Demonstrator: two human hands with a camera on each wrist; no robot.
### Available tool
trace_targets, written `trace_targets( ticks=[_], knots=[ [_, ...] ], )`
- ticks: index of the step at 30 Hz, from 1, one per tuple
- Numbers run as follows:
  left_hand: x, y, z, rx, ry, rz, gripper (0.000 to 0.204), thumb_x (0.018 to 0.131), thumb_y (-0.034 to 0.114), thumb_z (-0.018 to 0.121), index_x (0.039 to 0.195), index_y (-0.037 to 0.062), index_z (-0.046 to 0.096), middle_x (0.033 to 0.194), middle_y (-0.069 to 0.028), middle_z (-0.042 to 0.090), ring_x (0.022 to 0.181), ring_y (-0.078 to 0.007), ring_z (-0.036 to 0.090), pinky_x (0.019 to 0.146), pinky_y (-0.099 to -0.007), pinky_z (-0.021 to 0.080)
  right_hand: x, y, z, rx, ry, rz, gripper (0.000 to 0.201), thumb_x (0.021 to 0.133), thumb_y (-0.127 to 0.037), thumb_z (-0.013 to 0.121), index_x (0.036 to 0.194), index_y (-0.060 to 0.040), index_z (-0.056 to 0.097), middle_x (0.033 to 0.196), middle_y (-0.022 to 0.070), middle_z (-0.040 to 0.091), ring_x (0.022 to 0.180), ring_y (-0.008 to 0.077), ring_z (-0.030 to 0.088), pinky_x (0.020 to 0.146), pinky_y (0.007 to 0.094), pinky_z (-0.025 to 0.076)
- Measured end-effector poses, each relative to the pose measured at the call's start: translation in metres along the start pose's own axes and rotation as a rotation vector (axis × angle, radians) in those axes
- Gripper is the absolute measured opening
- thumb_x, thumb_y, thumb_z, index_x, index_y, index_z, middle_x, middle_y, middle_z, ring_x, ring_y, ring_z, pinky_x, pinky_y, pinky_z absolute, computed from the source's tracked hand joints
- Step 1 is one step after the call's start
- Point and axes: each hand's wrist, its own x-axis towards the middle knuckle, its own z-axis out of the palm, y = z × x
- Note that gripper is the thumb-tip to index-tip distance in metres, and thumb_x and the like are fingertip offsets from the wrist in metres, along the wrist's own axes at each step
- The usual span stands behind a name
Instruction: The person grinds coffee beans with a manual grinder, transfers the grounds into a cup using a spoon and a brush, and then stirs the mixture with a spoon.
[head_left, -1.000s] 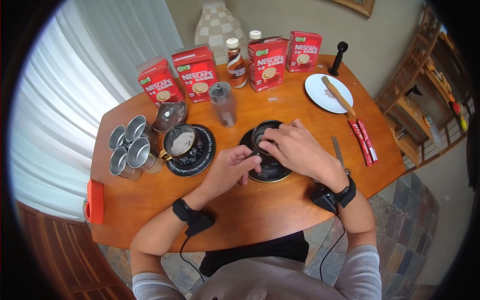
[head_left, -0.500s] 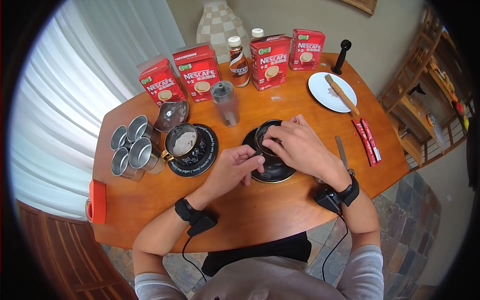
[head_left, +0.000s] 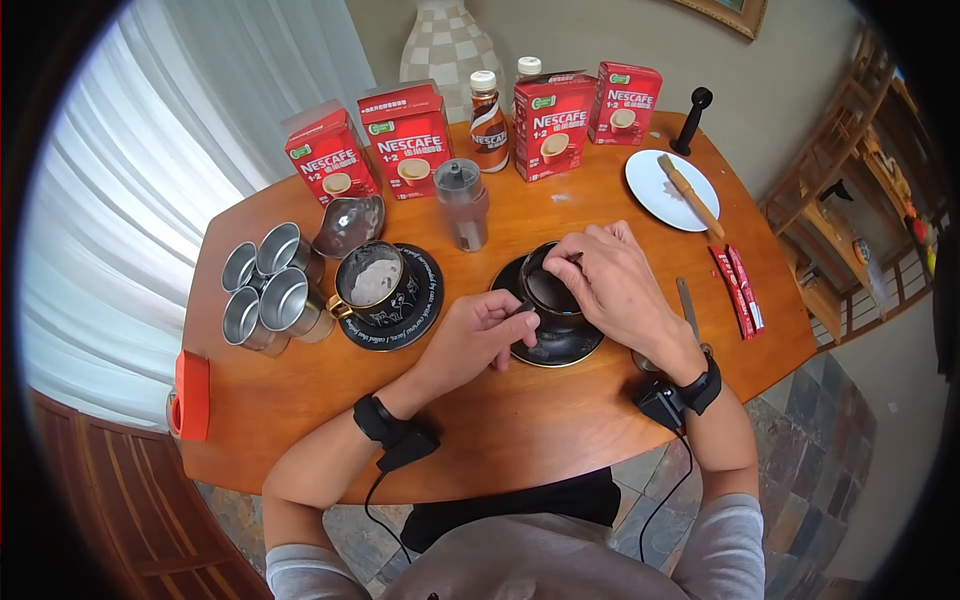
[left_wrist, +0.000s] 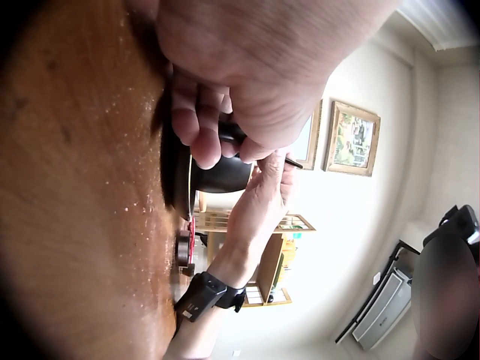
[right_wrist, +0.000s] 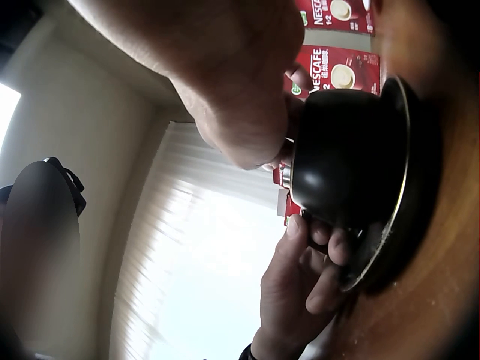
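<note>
A black cup [right_wrist: 341,154] stands on a black saucer with a gold rim [head_left: 548,350]. At the cup's near left side, my left hand [head_left: 480,335] pinches its handle between thumb and fingers. My right hand [head_left: 620,295] is over the cup's right rim, its fingers curled around a thin dark stick [left_wrist: 294,163], whose tip pokes out past the thumb. The stick's lower end is hidden by the hand and cup. To the left, a gold-handled black cup holding pale powder [head_left: 376,282] sits on a black printed coaster [head_left: 425,310].
Several metal cups [head_left: 290,300] and a dark bowl [head_left: 350,225] are at the left. A clear grinder-like cylinder [head_left: 463,205] stands behind, before red Nescafe boxes [head_left: 555,130]. A white plate with a brush [head_left: 655,200], red sachets [head_left: 738,290] and a metal spoon [head_left: 686,305] lie at right.
My right hand has shifted to the right over the rim, its fingers lifting, and more of the cup's inside shows. My left hand keeps its grip on the handle. The head view has shifted slightly.
</note>
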Motion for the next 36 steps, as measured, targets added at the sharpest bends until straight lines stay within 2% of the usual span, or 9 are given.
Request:
trace_targets(
  ticks=[4,7,13,16,22,25,28,34,36],
  knots=[
    [-0.001,0.002,-0.001,0.015,-0.011,-0.003,0.023,0.106,0.025,0.066,0.097,0.0037,0.065,0.087,-0.0018,0.072,0.057,-0.0047,0.059,0.051,-0.0204,0.045,0.000,-0.003,-0.008,-0.031,-0.061,-0.024,0.017,0.101,-0.019,0.064,0.097,-0.0029,0.069,0.087,0.0127,0.067,0.084,0.0306,0.060,0.086,0.0414,0.038],
    [-0.003,0.007,0.001,0.040,0.000,-0.036,0.024,0.106,0.026,0.065,0.097,0.0038,0.065,0.088,-0.0018,0.072,0.058,-0.0053,0.061,0.052,-0.0205,0.047,-0.001,0.001,-0.005,-0.008,-0.004,-0.022,0.016,0.101,-0.019,0.064,0.097,-0.0033,0.068,0.085,0.0126,0.066,0.084,0.0307,0.059,0.087,0.0418,0.038],
    [-0.003,0.010,0.000,0.065,-0.005,-0.055,0.025,0.106,0.027,0.065,0.098,0.0034,0.066,0.088,-0.0011,0.072,0.060,-0.0056,0.063,0.052,-0.0210,0.047,0.000,0.000,-0.014,-0.038,-0.072,-0.008,0.010,0.099,-0.013,0.063,0.095,-0.0054,0.067,0.082,0.0113,0.063,0.085,0.0290,0.058,0.086,0.0417,0.038],
    [-0.003,0.010,-0.001,0.083,0.010,-0.045,0.024,0.106,0.027,0.066,0.099,0.0037,0.067,0.087,-0.0001,0.072,0.059,-0.0052,0.062,0.052,-0.0207,0.047,-0.001,0.000,-0.009,-0.059,0.042,0.005,0.008,0.098,-0.012,0.063,0.094,-0.0058,0.067,0.080,0.0106,0.061,0.084,0.0284,0.057,0.086,0.0415,0.038],
    [-0.002,0.008,-0.002,0.083,0.016,-0.035,0.023,0.106,0.026,0.067,0.097,0.0040,0.068,0.084,0.0007,0.071,0.058,-0.0045,0.061,0.052,-0.0204,0.046,-0.001,-0.003,-0.023,-0.005,-0.072,-0.084,0.011,0.098,-0.015,0.066,0.092,-0.0061,0.067,0.078,0.0093,0.061,0.080,0.0281,0.056,0.084,0.0404,0.037],
    [-0.002,0.009,-0.002,0.077,0.016,-0.038,0.023,0.105,0.025,0.067,0.097,0.0037,0.067,0.084,0.0005,0.071,0.057,-0.0045,0.060,0.052,-0.0207,0.046,0.000,0.001,-0.018,-0.028,0.084,-0.050,0.015,0.098,-0.019,0.069,0.089,-0.0064,0.067,0.076,0.0087,0.061,0.079,0.0277,0.056,0.082,0.0397,0.038],
    [-0.001,0.008,-0.004,0.082,0.003,-0.054,0.021,0.105,0.022,0.067,0.099,0.0027,0.067,0.087,-0.0025,0.073,0.058,-0.0069,0.063,0.053,-0.0216,0.048,0.001,0.004,-0.017,-0.096,0.104,0.004,0.017,0.097,-0.021,0.071,0.089,-0.0063,0.068,0.075,0.0086,0.061,0.079,0.0273,0.056,0.081,0.0392,0.038],
    [0.000,0.006,-0.002,0.051,0.005,-0.024,0.022,0.106,0.023,0.067,0.097,0.0030,0.066,0.085,-0.0006,0.071,0.056,-0.0042,0.059,0.051,-0.0209,0.046,0.000,0.001,-0.011,-0.095,0.132,-0.033,0.014,0.097,-0.019,0.071,0.092,-0.0065,0.070,0.077,0.0089,0.062,0.079,0.0277,0.056,0.081,0.0393,0.038],
    [0.000,0.006,-0.003,0.046,0.004,-0.022,0.022,0.106,0.023,0.067,0.097,0.0030,0.066,0.084,-0.0005,0.071,0.056,-0.0042,0.059,0.051,-0.0208,0.046,0.000,0.000,-0.015,-0.039,0.056,-0.070,0.014,0.097,-0.019,0.071,0.092,-0.0065,0.071,0.078,0.0089,0.063,0.080,0.0275,0.056,0.081,0.0394,0.038]
  ],
)
